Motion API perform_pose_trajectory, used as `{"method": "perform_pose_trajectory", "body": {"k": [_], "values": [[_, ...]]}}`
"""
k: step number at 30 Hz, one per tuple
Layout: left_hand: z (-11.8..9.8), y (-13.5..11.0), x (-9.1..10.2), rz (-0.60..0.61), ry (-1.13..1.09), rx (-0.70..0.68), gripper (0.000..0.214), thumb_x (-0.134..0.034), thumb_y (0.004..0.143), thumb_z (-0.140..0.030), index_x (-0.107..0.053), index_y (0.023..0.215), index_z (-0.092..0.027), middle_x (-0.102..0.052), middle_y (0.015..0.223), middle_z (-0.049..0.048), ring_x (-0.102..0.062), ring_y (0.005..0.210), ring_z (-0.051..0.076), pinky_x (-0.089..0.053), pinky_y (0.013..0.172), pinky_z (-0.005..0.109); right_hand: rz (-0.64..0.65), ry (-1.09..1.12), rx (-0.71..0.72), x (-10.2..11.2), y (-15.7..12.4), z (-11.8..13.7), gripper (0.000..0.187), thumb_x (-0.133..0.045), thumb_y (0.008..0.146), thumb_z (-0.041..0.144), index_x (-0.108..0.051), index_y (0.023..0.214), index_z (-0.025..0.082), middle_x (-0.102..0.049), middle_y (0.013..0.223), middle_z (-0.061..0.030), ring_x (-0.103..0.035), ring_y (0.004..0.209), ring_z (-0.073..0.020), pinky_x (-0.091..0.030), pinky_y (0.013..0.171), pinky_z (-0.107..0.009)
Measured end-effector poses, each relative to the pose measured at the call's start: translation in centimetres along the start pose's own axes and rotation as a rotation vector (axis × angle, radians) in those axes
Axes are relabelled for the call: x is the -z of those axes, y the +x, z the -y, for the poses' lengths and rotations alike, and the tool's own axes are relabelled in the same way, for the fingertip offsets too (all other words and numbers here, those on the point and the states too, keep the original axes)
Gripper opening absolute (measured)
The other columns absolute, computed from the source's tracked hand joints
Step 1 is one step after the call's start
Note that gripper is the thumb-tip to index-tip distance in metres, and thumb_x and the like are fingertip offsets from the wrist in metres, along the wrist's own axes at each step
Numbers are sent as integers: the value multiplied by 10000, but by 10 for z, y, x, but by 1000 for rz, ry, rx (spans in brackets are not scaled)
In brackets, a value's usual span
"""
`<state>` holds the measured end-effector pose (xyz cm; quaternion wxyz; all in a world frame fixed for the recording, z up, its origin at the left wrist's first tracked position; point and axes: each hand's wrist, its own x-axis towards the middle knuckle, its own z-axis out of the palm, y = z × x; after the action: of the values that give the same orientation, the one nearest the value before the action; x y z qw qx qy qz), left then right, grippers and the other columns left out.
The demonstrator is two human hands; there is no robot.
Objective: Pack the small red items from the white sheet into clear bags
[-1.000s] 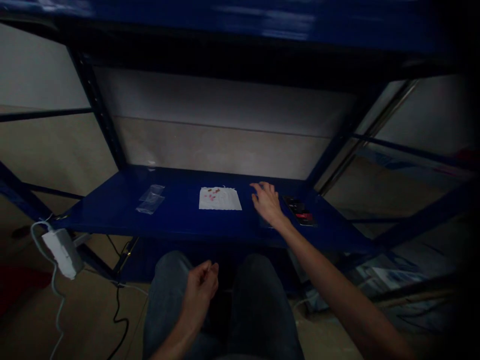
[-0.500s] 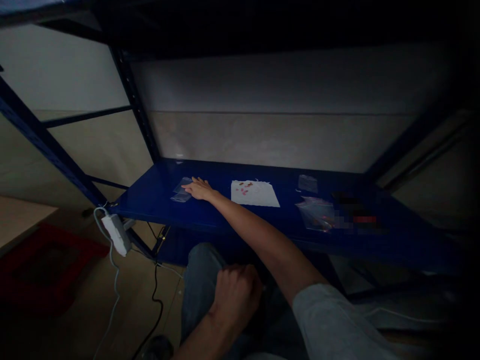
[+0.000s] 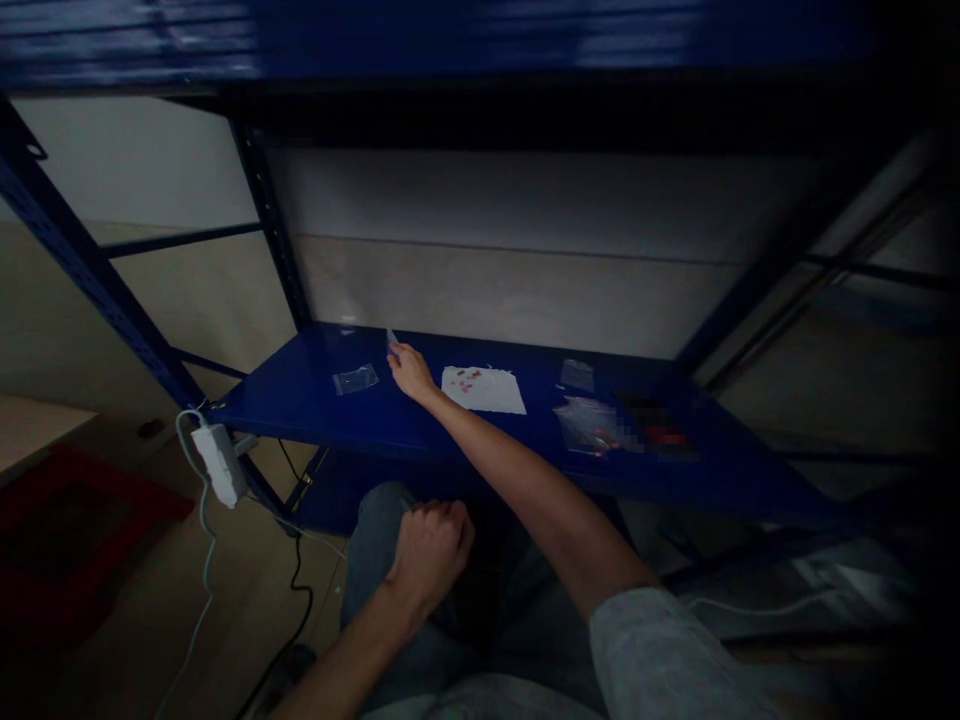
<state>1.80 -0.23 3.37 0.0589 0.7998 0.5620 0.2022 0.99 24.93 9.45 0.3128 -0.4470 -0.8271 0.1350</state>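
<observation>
My right hand (image 3: 411, 372) is raised a little over the blue shelf board (image 3: 300, 410), with a small clear plastic bag (image 3: 391, 340) pinched in its fingers. Left of it, another clear plastic bag (image 3: 355, 380) lies flat on the board. A white sheet of paper or cloth (image 3: 499, 390) lies just right of my right hand. Several small pink and brown pieces (image 3: 466, 383) rest on its left part. My left hand (image 3: 431, 548) is curled closed over my leg, well below the board, and nothing shows in it.
To the right lie a small clear bag (image 3: 577, 375), a bigger bag with small items (image 3: 589, 425) and a blurred dark and red object (image 3: 656, 420). A white power strip (image 3: 219, 465) hangs at the board's left end. Blue posts and an upper shelf (image 3: 450, 45) frame the space.
My right hand has lifted one clear bag off the board, leaving the other lying there. My left hand stays closed on my leg. The whole view has shifted slightly.
</observation>
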Motion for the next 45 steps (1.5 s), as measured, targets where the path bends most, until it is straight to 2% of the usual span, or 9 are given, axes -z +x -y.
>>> {"method": "perform_pose_trajectory", "body": {"k": [4,8,16,22,28,32,36,39,45], "values": [[4,-1,6,-223,-25,57,191,-405,933,-212,-562,828,-184,-636,815,88,-602,754,219,-414,677,321,-99,191,-12,35,-64,3,279,-483,911,207,-687,1092,150,-698,1078,-99,-646,967,-213,-484,893,-348],[4,1,6,-479,2,-25,309,-493,896,-222,-504,1190,-127,-515,1261,199,-499,1155,316,-410,915,438,-62,445,-73,60,-175,-9,260,-529,841,159,-707,1028,184,-727,957,-63,-672,806,-198,-525,761,-334],[-14,-15,-24,-98,35,-348,387,-400,957,-213,-458,1337,-165,-671,1061,113,-610,986,247,-454,863,402,-102,572,-348,91,-337,-8,248,-541,873,335,-694,1002,189,-699,899,-64,-630,787,-189,-499,711,-301],[-19,-22,-18,-20,-497,-68,321,-358,975,-263,-641,1114,-202,-724,988,75,-672,900,212,-476,808,318,-93,533,-377,97,-347,-6,503,-620,842,364,-458,1304,249,-632,918,-26,-601,767,-163,-480,666,-272],[-15,-7,-13,172,-1104,174,403,-438,926,-457,-654,890,-119,-732,742,97,-679,644,196,-451,537,252,-204,514,-299,95,-338,-18,179,-538,885,327,-655,896,192,-612,929,-54,-582,851,-173,-450,710,-270],[-9,-5,-11,59,-1065,190,284,-518,880,-372,-617,971,-123,-714,759,81,-666,669,189,-478,589,270,-133,743,-400,101,-338,-22,281,-534,887,404,-693,838,177,-620,729,-23,-560,681,-153,-421,624,-253],[-14,-11,-6,-251,-733,36,556,-576,794,-204,-413,1325,-177,-528,1331,148,-525,1198,261,-449,937,414,-104,835,-458,105,-337,-22,291,-635,809,436,-696,723,166,-608,620,-4,-533,588,-135,-397,587,-247],[-21,-13,-3,-170,-531,-199,789,-630,710,-152,-306,1427,-217,-314,1508,133,-292,1385,296,-276,1102,486,-71,859,-462,101,-336,-24,296,-701,738,440,-677,631,165,-618,589,-9,-540,563,-134,-409,593,-256],[-17,-7,-6,-156,-658,-44,264,-587,803,-217,-549,1063,-193,-595,1095,84,-549,1073,243,-408,938,399,-108,897,-543,89,-335,-29,283,-780,632,419,-645,606,172,-606,563,7,-516,516,-115,-394,537,-241]]}}
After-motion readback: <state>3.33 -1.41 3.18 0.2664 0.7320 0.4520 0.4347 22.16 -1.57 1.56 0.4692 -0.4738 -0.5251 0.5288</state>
